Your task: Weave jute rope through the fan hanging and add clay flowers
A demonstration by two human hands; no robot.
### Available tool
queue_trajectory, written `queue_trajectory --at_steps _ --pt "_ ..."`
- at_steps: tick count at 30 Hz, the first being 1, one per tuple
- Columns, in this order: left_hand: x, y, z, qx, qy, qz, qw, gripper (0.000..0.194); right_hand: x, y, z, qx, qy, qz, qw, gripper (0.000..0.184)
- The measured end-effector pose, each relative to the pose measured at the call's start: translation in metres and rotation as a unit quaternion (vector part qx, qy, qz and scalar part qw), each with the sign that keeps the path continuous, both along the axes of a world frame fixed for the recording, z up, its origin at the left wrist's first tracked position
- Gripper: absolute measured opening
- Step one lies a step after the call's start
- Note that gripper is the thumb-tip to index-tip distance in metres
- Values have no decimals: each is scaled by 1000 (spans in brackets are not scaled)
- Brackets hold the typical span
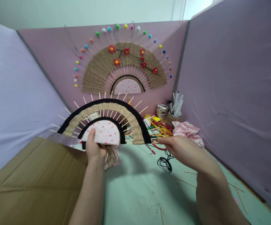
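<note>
My left hand (95, 147) grips a half-round woven fan (137, 125) by its base, thumb on the pink dotted fabric centre (105, 131). Black bands edge the tan weave, and thin sticks radiate past the outer rim. At the fan's right corner my right hand (173, 145) is closed, fingertips pinched beside the end of the lowest stick. Black cord runs near those fingers, and a loose coil of black cord (165, 162) lies on the table below. A tan tassel of fibre (112, 155) hangs under the fan by my left hand.
A larger fan (93, 73) with red flowers and pom-pom tips is on the pink back panel (44, 56). Jars (174, 118), colourful strips (165, 128) and crumpled pink cloth (189, 131) stand back right. Cardboard (39, 181) lies left; loose sticks (184, 193) lie right.
</note>
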State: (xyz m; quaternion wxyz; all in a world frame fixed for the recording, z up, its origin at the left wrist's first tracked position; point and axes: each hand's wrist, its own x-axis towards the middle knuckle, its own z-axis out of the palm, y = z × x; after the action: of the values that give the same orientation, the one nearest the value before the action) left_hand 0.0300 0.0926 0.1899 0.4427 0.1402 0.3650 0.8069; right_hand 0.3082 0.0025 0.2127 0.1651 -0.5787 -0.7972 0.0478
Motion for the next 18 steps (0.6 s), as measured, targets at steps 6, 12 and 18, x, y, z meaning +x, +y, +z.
queue_trajectory --at_steps 6,12,18 --pt "-5 6 -4 -1 -8 -8 1000 21 14 3 -2 26 30 -2 999 34" --pt "-6 8 -5 -18 -19 -27 999 19 0 3 2 15 59 55 997 34" --pt "-9 9 -4 -14 -18 -17 1000 16 -4 2 2 16 95 107 990 31"
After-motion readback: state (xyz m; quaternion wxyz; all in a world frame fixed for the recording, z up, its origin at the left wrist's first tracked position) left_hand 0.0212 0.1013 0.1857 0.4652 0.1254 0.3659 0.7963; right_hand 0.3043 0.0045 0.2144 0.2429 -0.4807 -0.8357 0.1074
